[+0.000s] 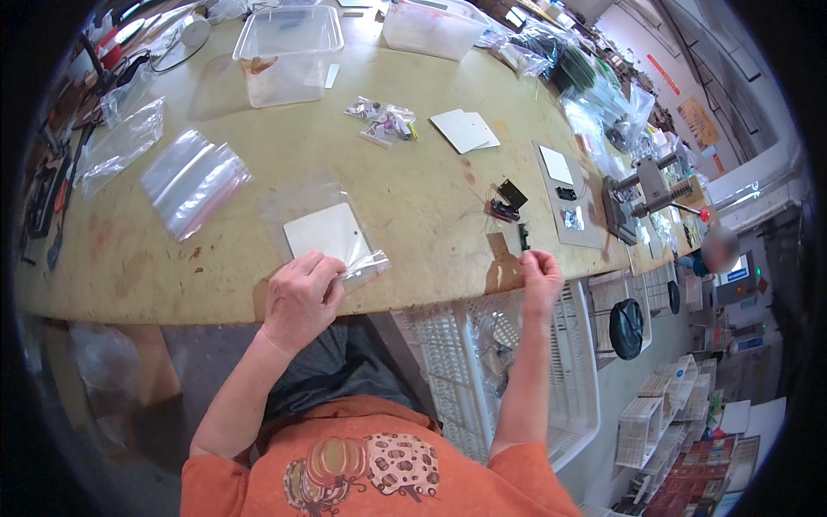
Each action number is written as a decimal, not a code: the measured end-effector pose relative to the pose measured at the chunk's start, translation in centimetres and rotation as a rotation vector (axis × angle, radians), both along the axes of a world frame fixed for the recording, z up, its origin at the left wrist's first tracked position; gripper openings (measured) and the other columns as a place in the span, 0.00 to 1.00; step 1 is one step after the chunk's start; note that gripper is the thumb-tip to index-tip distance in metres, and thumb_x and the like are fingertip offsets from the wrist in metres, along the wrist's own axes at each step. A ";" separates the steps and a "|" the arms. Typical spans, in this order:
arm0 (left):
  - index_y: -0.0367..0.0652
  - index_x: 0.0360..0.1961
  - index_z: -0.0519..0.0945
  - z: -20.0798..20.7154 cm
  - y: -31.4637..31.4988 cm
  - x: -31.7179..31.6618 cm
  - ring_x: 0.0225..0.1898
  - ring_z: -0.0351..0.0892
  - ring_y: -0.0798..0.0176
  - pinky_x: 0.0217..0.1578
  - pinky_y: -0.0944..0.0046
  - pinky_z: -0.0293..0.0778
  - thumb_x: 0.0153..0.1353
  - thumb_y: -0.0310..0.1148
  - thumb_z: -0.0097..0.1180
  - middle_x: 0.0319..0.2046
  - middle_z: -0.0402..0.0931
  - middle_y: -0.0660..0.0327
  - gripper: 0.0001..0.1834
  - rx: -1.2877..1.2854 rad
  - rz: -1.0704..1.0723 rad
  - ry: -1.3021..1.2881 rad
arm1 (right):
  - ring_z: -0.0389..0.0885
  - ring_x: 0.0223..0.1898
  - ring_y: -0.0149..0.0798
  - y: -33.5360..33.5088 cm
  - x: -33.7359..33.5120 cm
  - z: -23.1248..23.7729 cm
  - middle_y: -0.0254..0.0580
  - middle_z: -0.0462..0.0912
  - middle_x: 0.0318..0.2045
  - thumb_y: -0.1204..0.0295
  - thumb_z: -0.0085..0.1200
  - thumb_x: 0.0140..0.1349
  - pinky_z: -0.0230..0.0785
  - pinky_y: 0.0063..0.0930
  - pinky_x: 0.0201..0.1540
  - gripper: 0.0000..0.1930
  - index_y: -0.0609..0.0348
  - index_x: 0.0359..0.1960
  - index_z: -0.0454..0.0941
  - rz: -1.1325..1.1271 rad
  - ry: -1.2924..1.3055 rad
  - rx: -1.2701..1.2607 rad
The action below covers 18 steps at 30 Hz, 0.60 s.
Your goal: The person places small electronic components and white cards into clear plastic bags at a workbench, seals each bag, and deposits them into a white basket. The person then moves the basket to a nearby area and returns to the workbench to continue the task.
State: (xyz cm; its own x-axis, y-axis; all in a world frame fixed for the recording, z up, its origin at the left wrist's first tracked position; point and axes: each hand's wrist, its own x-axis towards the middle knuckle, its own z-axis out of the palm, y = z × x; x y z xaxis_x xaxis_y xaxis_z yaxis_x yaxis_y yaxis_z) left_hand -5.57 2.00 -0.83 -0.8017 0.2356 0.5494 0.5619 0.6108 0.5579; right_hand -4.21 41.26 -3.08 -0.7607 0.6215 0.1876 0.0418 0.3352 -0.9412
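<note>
Two translucent bins stand far back; a red-knobbed lever press right; white baskets below

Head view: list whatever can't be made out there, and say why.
All in the head view:
- Lower edge of the white card by the clear bag: partly hidden by the left hand.
- Near end of the black part: covered by the fingertips of the right hand; too small to identify.
- Pieces in the small bags: too small to tell apart.
- Inside of the crate: partly blocked by the right forearm.
</note>
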 end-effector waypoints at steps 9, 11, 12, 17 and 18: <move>0.45 0.29 0.77 -0.2 -0.1 0.3 0.32 0.80 0.55 0.33 0.57 0.77 0.48 0.23 0.60 0.26 0.74 0.60 0.07 -0.058 0.026 0.000 | 0.85 0.39 0.32 0.0 -3.7 8.1 0.34 0.84 0.36 0.76 0.61 0.64 0.77 0.22 0.39 0.05 0.58 0.40 0.80 0.219 0.288 -0.416; 0.45 0.29 0.78 -0.1 -0.2 0.3 0.32 0.80 0.55 0.33 0.58 0.77 0.48 0.23 0.60 0.26 0.75 0.60 0.06 -0.049 0.031 0.006 | 0.85 0.39 0.32 -0.6 -4.2 9.8 0.34 0.84 0.36 0.77 0.61 0.64 0.77 0.21 0.39 0.05 0.57 0.40 0.80 0.240 0.393 -0.382; 0.45 0.29 0.78 -0.1 -0.1 0.3 0.32 0.80 0.55 0.33 0.58 0.77 0.48 0.23 0.60 0.26 0.75 0.60 0.06 -0.037 0.030 0.016 | 0.85 0.39 0.31 -0.6 -4.3 10.0 0.33 0.84 0.36 0.77 0.61 0.64 0.77 0.22 0.40 0.05 0.57 0.40 0.80 0.210 0.433 -0.351; 0.45 0.28 0.79 -0.2 -0.1 0.2 0.31 0.80 0.55 0.32 0.58 0.77 0.47 0.23 0.60 0.26 0.75 0.60 0.07 -0.004 0.016 0.032 | 0.84 0.37 0.30 -1.7 -4.7 9.3 0.34 0.84 0.36 0.76 0.61 0.63 0.78 0.22 0.40 0.05 0.58 0.40 0.81 0.235 0.356 -0.254; 0.45 0.29 0.80 -0.3 -0.1 0.1 0.30 0.80 0.54 0.31 0.58 0.76 0.47 0.22 0.60 0.25 0.75 0.60 0.07 0.004 0.018 0.041 | 0.84 0.36 0.30 -2.1 -4.9 9.1 0.34 0.84 0.35 0.76 0.61 0.63 0.78 0.23 0.40 0.05 0.59 0.40 0.81 0.258 0.264 -0.148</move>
State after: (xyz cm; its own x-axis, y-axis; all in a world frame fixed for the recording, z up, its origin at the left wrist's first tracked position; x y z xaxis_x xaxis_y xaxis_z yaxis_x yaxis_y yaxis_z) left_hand -5.45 1.92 -1.14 -0.7829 0.2187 0.5825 0.5728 0.6187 0.5376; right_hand -9.15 39.19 6.00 -0.8329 0.4510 0.3207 -0.2762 0.1633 -0.9471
